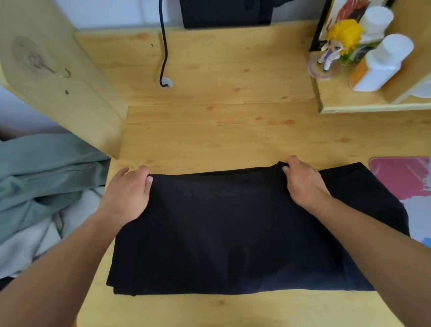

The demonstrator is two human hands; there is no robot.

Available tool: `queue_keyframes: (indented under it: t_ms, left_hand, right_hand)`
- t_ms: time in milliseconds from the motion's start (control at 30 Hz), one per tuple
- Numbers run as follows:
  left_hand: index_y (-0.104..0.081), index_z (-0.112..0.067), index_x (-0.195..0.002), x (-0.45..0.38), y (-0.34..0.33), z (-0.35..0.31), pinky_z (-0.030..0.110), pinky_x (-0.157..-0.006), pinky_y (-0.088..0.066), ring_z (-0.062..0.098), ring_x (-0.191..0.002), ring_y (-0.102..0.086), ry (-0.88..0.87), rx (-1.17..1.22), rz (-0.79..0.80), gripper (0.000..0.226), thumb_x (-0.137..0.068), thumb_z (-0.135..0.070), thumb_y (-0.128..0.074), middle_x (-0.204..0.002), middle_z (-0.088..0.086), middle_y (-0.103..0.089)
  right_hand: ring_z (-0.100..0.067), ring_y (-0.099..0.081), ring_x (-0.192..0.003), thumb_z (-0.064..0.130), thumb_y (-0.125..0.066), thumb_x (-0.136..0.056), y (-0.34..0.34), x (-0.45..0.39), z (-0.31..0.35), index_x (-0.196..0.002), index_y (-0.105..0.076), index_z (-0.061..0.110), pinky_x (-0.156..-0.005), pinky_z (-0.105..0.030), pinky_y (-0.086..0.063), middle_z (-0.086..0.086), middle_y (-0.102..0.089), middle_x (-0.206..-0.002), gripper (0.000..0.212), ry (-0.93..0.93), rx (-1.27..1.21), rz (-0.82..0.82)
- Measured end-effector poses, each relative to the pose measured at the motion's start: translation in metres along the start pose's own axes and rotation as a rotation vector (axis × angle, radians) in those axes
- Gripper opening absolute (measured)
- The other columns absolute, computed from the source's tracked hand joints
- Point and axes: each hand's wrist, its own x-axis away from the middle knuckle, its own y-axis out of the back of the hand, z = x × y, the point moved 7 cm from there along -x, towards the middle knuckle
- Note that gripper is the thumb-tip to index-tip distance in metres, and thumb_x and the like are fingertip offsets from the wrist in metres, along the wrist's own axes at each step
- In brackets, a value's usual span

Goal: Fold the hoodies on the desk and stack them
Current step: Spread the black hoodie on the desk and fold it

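A: Worktop [217,106], pale wood. Black hoodie [227,232] lies flat and folded on the near half, its near edge just inside the worktop's front edge, its right side touching a pink-and-white mat [423,198].

B: Open room?

A: Bare wood beyond the hoodie's far edge, back to a black box [225,2] at the wall and a cable [164,51] dropping into a port. Shelf [385,101] at far right holds white bottles [382,62] and a small figurine [339,42]. Wooden panel [47,68] stands at left; green and grey cloth [30,183] is heaped beside it, off the worktop's left edge.

B: Grips?

A: Left hand [128,193] pinches the far-left corner of the hoodie, fingers curled over the edge. Right hand [303,179] pinches the far edge toward the right, closed on a small raised fold.
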Motion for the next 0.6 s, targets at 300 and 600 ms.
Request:
queue_keyframes:
  t_ms: [300,600]
  left_hand:
    - [-0.064,-0.002,-0.112,-0.013,-0.033,-0.007,0.058,-0.104,-0.041,0.037,-0.088,-0.058,0.398,-0.131,-0.007,0.025,-0.088,-0.010,-0.060,-0.082,0.014,-0.060]
    - [-0.004,-0.044,-0.161,0.024,-0.091,-0.192,0.064,-0.123,0.002,0.031,-0.157,0.015,-0.115,0.042,0.306,0.061,-0.104,-0.063,-0.016,-0.172,-0.003,0.007]
  right_hand:
    - [-0.029,-0.056,-0.073,0.030,-0.030,-0.109,-0.003,-0.013,-0.004,-0.102,-0.044,0.011,-0.067,-0.042,-0.048,-0.006,-0.055,-0.078,0.026,-0.070,-0.083,-0.067]
    - [-0.033,-0.058,-0.076,0.018,-0.044,-0.104,-0.004,-0.009,0.005,-0.099,-0.057,0.001,-0.071,-0.044,-0.049,-0.013,-0.059,-0.085,0.021,0.029,0.093,-0.281]
